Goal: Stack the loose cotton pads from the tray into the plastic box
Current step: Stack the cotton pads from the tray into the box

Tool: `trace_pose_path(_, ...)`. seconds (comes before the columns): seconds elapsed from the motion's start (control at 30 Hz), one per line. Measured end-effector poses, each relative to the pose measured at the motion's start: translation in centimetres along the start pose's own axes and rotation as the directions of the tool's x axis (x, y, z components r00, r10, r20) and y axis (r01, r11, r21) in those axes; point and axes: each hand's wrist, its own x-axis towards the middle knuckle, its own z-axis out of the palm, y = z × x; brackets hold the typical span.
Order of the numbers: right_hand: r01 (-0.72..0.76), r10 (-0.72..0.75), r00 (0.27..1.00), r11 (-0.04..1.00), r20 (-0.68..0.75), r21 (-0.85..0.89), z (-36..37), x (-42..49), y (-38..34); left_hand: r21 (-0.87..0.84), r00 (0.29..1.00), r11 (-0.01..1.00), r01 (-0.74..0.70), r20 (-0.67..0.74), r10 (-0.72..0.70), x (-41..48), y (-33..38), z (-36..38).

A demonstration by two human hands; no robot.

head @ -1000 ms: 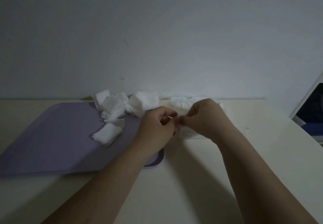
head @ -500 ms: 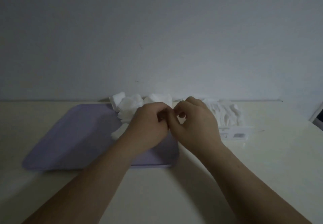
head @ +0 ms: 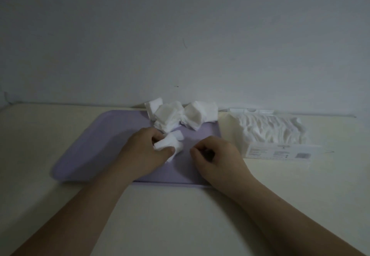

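left hand (head: 147,151) pinches a few cotton pads (head: 168,145) over the tray (head: 96,147), likely squaring them for the plastic box (head: 278,151), while right hand (head: 215,155) curls empty nearby.

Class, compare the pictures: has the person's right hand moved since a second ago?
Yes. The right hand has moved left, away from the plastic box, and is now over the purple tray.

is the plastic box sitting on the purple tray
No, the plastic box stands on the table, just right of the tray.
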Motion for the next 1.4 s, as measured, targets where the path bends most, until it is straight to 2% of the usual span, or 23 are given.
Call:
trace_pose_path(0.1, -0.028, 0.027, 1.000, 0.999, 0.004, 0.023, 0.2, 0.0, 0.2, -0.137, 1.000, 0.991, 0.007, 0.000, -0.007, -0.4, 0.2, 0.4)
trace_pose_path(0.3, -0.045, 0.039, 0.998, 0.989, 0.048, 0.141, 0.6, 0.1, 0.8, -0.409, 0.990, 0.905, -0.114, 0.033, 0.140, -1.6, 0.6, 0.8)
trace_pose_path(0.43, -0.040, 0.026, 0.996, 0.987, 0.089, 0.155, 0.4, 0.3, 0.8, -0.445, 0.975, 0.881, -0.161, 0.065, 0.211, -2.0, 0.6, 0.7)
trace_pose_path(0.63, 0.020, -0.023, 1.000, 0.986, 0.021, 0.165, 0.2, 0.2, 0.8, -0.455, 0.993, 0.884, -0.111, -0.007, 0.121, -1.5, -0.1, 1.4)
trace_pose_path(0.8, 0.178, -0.180, 0.983, 0.983, 0.037, 0.049, 0.7, -0.2, 0.9, -0.476, 0.996, 0.875, -0.092, -0.038, 0.084, -1.4, -0.2, 1.7)
trace_pose_path(0.97, 0.242, -0.233, 0.966, 0.967, 0.110, -0.075, 0.8, -0.3, 0.6, -0.482, 0.989, 0.865, -0.138, -0.030, 0.141, -1.5, 0.0, 1.7)
trace_pose_path(1.07, 0.253, -0.239, 0.963, 0.961, 0.126, -0.108, 1.0, -0.3, 0.7, -0.450, 0.980, 0.872, -0.193, -0.046, 0.194, -1.6, 0.2, 1.7)
trace_pose_path(1.17, 0.157, -0.157, 0.987, 0.988, 0.026, -0.009, 1.0, -0.1, 0.8, -0.417, 0.975, 0.881, -0.221, -0.076, 0.208, -1.5, 0.1, 1.8)
trace_pose_path(1.23, 0.059, -0.059, 0.997, 0.998, -0.054, 0.001, 0.9, 0.1, 0.8, -0.239, 0.959, 0.931, -0.275, -0.144, 0.246, -1.2, -0.4, 2.0)
trace_pose_path(1.3, -0.025, 0.024, 0.996, 1.000, -0.091, -0.006, 0.6, 0.3, 0.6, 0.015, 0.941, 0.949, -0.315, -0.125, 0.314, -1.0, -0.6, 2.0)
trace_pose_path(1.4, -0.108, 0.113, 0.985, 0.993, -0.130, 0.042, 0.3, 0.5, 0.6, 0.154, 0.947, 0.940, -0.306, -0.058, 0.317, -1.1, -0.4, 2.2)
